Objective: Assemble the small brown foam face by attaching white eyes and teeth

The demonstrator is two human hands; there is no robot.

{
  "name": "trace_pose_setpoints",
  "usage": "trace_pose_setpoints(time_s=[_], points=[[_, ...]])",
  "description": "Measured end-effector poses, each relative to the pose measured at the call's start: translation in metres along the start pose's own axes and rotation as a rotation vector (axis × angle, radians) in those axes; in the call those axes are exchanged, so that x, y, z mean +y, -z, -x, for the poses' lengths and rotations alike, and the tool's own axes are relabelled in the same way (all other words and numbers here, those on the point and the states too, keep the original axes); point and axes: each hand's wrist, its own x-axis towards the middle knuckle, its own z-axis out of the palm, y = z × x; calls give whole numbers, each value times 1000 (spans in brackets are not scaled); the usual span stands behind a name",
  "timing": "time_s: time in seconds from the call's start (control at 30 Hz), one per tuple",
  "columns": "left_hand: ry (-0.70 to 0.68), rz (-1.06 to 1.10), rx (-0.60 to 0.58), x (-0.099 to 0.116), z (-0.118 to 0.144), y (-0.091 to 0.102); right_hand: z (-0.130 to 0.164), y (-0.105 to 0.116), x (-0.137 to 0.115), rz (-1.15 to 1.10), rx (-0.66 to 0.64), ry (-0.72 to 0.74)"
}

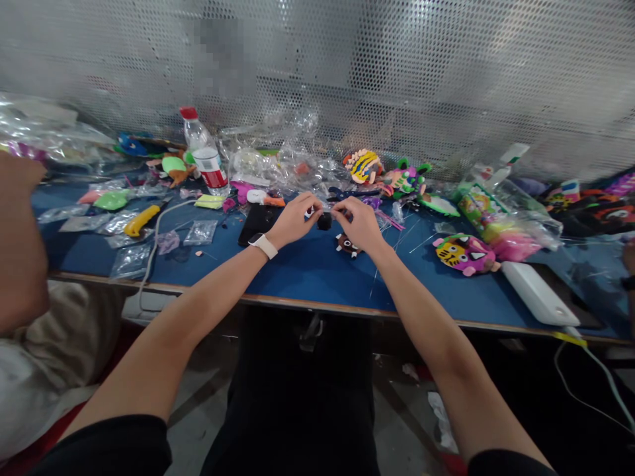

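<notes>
My left hand [297,219], with a pale watch band on its wrist, is closed in a pinch above the blue tabletop. My right hand [358,223] is closed the same way, facing it. Between the fingertips of both hands hangs a small lump of black modelling clay [324,221]; what looks like clear film shows around its top. Just below the right hand lies a small brown clay figure [348,245] with white eyes and white feet, partly covered by that hand. A dark phone [253,223] lies behind the left wrist.
A bottle with a red cap [208,158], a yellow-handled cutter [141,221] and clear packets [200,233] are on the left. Rightward are a pink-and-yellow clay mask [464,254] and a white power bank [538,294] with a cable. Other people's arms [20,244] are at both sides.
</notes>
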Motion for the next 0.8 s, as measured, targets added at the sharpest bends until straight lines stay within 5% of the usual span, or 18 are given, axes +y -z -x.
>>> trace_pose_setpoints(time_s=[0.8], points=[[284, -52, 202, -45, 2, 7, -1, 8, -8, -161, 63, -211]])
